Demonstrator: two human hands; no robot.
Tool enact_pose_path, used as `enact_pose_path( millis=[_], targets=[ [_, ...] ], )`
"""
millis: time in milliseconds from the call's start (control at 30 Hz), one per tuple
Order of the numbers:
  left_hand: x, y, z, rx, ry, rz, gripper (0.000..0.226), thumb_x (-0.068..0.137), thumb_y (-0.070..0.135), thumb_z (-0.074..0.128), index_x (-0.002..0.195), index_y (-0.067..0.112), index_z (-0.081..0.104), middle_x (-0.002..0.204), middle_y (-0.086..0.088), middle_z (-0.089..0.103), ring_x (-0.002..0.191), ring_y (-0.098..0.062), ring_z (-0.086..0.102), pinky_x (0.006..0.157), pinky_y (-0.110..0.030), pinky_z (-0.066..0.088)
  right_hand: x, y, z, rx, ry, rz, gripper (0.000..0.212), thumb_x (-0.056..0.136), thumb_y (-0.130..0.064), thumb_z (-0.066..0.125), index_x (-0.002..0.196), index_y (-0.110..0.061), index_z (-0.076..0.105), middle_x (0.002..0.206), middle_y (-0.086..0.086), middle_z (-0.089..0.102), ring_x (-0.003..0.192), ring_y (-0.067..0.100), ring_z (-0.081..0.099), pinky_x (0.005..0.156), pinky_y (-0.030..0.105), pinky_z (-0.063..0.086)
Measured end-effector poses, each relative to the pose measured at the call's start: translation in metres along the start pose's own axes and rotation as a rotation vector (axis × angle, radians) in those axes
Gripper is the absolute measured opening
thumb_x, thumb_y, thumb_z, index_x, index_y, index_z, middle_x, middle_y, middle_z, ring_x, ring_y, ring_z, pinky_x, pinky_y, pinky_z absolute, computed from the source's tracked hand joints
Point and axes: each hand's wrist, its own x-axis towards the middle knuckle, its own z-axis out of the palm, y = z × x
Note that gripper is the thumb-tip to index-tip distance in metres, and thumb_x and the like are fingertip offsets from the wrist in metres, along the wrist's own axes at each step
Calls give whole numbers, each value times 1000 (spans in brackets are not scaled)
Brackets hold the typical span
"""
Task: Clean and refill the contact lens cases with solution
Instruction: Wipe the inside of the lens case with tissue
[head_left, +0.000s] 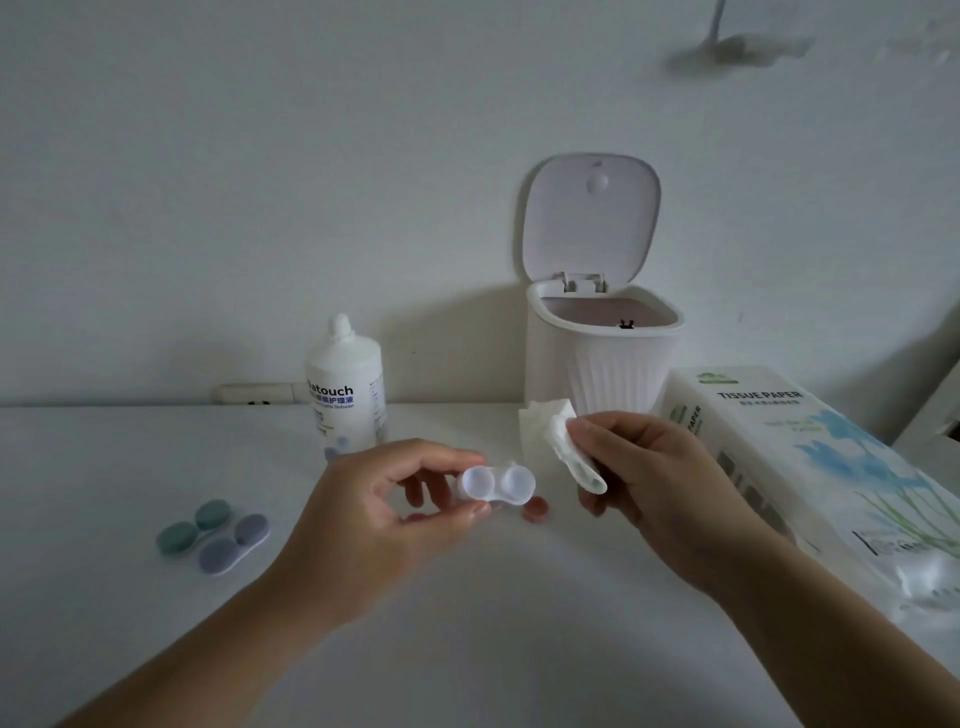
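Observation:
My left hand (384, 514) pinches a white lens case (498, 484) by its left end, both wells uncapped and facing up. To its right, my right hand (654, 478) grips a crumpled white tissue (563, 447), apart from the case. A reddish cap (535, 508) lies on the table just under the case. On the left of the table lie a green-capped case (195, 525) and a purple-capped case (234, 543), both closed. The solution bottle (344, 387) stands capped at the back near the wall.
A small white bin (605, 358) with its lid up stands at the back against the wall. A tissue paper pack (810, 467) lies along the right side of the white table (130, 649). A wall socket (254, 394) sits behind the bottle.

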Motion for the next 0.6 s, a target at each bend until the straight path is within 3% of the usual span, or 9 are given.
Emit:
enact_pose_path(
  millis=[100,300,467,600],
  targets=[
    [-2,-3,1,-68,13,-43,32,72,47,78,104,42,76,79,11,72,73,-9,64,66,-12,49,6,4,17,-20,-36,11,23,97,-21,63,88,-6,78,68,13,66,57,21,61,54,24,49],
    [-4,-6,1,-3,-4,-65,32,76,22,87,100,40,76,75,17,68,70,-8,63,64,-7,46,1,28,26,27,-106,64,29,96,-29,62,88,-6,78,67,14,64,60,19,59,60,27,51],
    [-4,-5,3,-25,-4,-139,30,72,30,80,97,47,74,73,20,66,71,-3,61,63,-6,43,-5,29,24,96,-263,115,29,85,-29,71,95,-3,77,78,13,66,65,20,61,63,27,52],
    [-4,-4,3,4,-49,-111,34,77,26,79,103,48,72,76,22,67,74,-5,63,69,-8,45,-8,27,28,26,-312,121,28,83,-36,74,90,-9,78,75,7,68,61,18,60,60,25,51]
  ],
)
